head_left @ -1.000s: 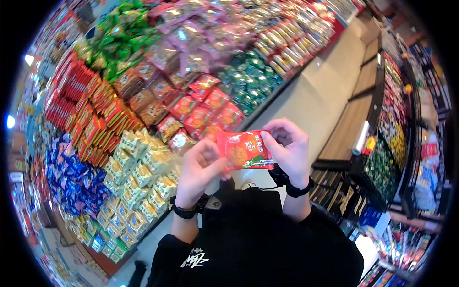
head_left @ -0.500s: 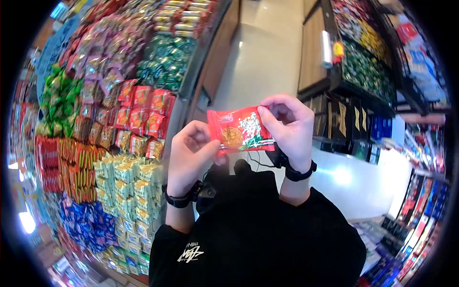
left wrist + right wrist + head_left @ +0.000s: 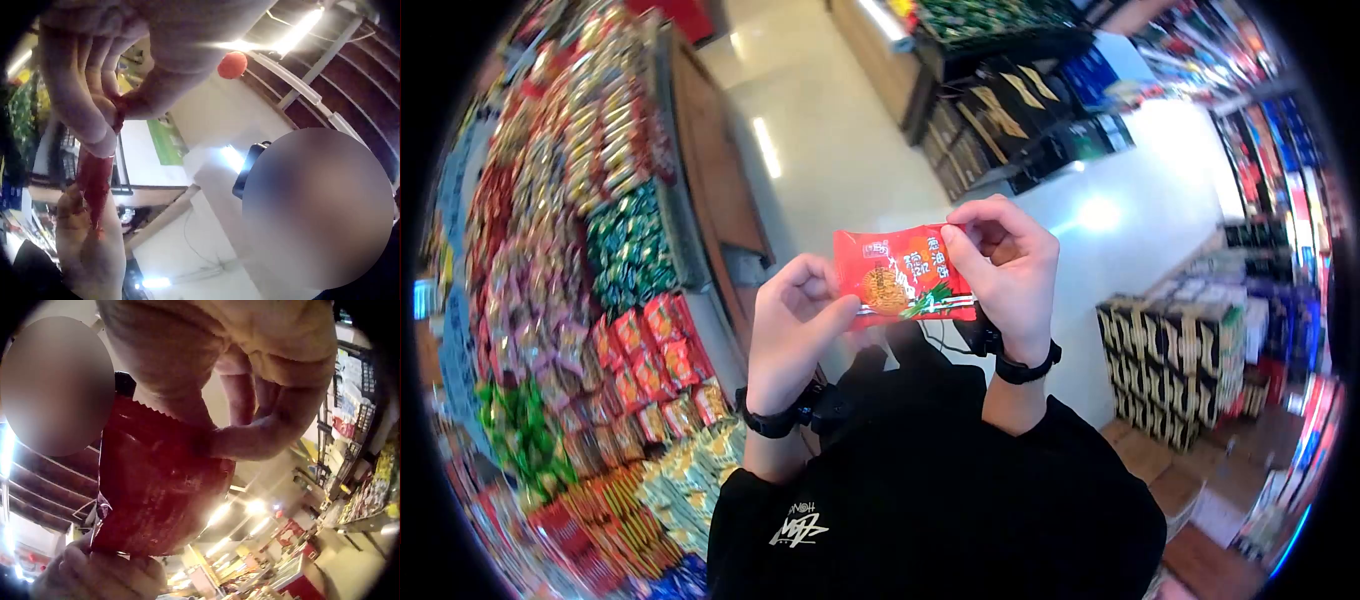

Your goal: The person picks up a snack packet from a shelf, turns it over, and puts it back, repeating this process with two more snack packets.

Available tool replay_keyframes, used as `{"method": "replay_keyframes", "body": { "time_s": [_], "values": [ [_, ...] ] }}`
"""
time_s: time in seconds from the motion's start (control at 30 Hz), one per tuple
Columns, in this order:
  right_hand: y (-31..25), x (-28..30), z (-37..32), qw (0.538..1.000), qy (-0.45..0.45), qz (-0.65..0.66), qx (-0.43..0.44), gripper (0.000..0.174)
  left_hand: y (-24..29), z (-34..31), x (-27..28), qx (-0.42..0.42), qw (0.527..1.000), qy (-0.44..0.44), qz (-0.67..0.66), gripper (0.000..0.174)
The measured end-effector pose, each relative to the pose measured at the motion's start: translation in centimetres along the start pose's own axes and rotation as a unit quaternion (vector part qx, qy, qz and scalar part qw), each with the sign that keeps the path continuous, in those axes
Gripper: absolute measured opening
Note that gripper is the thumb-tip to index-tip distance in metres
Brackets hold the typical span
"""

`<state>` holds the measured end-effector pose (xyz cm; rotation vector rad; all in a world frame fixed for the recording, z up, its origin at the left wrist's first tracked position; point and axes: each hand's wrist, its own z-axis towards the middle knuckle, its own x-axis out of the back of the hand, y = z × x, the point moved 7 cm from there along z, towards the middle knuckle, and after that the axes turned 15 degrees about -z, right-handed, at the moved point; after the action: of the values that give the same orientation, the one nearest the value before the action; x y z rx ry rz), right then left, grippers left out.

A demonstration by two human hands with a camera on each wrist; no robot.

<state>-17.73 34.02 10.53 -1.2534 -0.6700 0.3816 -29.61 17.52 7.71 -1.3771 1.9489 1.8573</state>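
Note:
A small red snack packet (image 3: 908, 272) printed with a round biscuit, green leaves and Chinese characters is held up in front of the chest. My left hand (image 3: 793, 325) pinches its left end between thumb and fingers. At the upper right corner, my right hand (image 3: 1012, 275) grips it with thumb and index finger. In the right wrist view, the packet's plain red back (image 3: 159, 481) and zigzag edge show. The left wrist view catches the packet (image 3: 95, 181) nearly edge-on between both hands. Black bands sit on both wrists.
A long display stand (image 3: 700, 190) at the left bears heaps of packets, among them similar red packets (image 3: 645, 355) and green ones (image 3: 632, 250). Black and gold boxes (image 3: 1165, 365) are stacked at the right. Pale shiny floor (image 3: 820, 140) runs between the stands.
The head view has swung to the right, so the snack stand shifts left and down, and the stacked boxes come into view. Both hands keep hold of the packet.

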Motion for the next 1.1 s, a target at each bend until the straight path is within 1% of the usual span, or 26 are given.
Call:
{"method": "replay_keyframes", "body": {
  "time_s": [0.13,0.2,0.3,0.37,0.43,0.5,0.6,0.83,0.87,1.07,1.1],
  "values": [
    [0.5,4.1,-4.0,0.995,0.085,-0.010,-0.056,0.010,-2.2,0.2,-2.8,0.062,0.996,-0.060,-0.013,0.016],
    [0.3,6.1,-5.8,0.991,0.116,-0.021,-0.058,0.008,-3.6,0.3,-4.5,0.088,0.993,-0.079,-0.005,0.016],
    [0.1,9.3,-7.9,0.984,0.162,-0.033,-0.068,0.008,-5.1,0.6,-7.6,0.107,0.985,-0.138,0.006,0.016],
    [0.3,11.6,-9.4,0.977,0.195,-0.034,-0.076,0.008,-6.3,0.7,-9.9,0.116,0.982,-0.150,0.018,0.015],
    [0.7,14.0,-12.3,0.968,0.240,-0.033,-0.073,0.010,-8.1,-0.2,-12.1,0.124,0.974,-0.186,0.041,0.014],
    [0.7,16.8,-14.3,0.959,0.267,-0.047,-0.078,0.009,-10.2,-0.3,-14.4,0.153,0.964,-0.215,0.035,0.015],
    [0.8,21.4,-17.8,0.944,0.310,-0.070,-0.087,0.008,-13.8,-0.9,-18.6,0.188,0.947,-0.257,0.050,0.015],
    [3.1,33.6,-29.4,0.892,0.435,-0.072,-0.098,0.008,-25.7,-4.7,-29.9,0.253,0.903,-0.336,0.089,0.015],
    [3.6,34.4,-32.0,0.883,0.453,-0.072,-0.095,0.008,-27.5,-6.2,-30.7,0.257,0.895,-0.353,0.091,0.015],
    [5.4,43.1,-41.6,0.833,0.530,-0.091,-0.131,0.008,-37.5,-10.5,-39.4,0.311,0.851,-0.410,0.105,0.014],
    [6.3,41.5,-44.9,0.818,0.556,-0.096,-0.109,0.008,-38.8,-12.6,-38.1,0.311,0.839,-0.434,0.107,0.014]
  ]
}}
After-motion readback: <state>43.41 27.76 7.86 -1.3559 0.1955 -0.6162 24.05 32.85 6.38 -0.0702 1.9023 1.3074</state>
